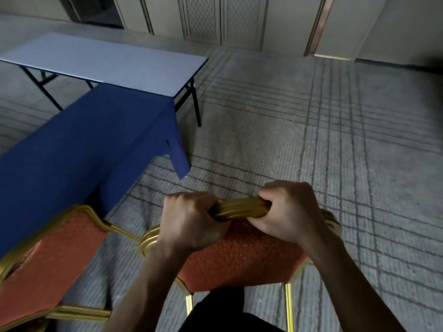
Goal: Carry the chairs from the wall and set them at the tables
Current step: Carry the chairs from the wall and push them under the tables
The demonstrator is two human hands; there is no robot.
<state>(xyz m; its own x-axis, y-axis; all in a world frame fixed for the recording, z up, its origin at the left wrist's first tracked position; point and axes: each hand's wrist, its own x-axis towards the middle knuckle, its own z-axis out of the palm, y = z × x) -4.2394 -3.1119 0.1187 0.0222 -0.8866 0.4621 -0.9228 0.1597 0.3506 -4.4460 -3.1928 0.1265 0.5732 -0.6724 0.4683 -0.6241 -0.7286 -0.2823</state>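
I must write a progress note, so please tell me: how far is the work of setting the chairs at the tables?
Looks done: one red chair stands beside the blue-covered table. In hand: the left hand and right hand grip the gold top rail of a second red chair, not yet placed. Left: the bare table behind shows no chair on the sides in view.

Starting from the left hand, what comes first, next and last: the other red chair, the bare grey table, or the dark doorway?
1. Other red chair, just left of the left hand, which grips the held chair.
2. Bare grey table, ahead, beyond the blue-covered table.
3. Dark doorway, farthest, in the back wall at top left.
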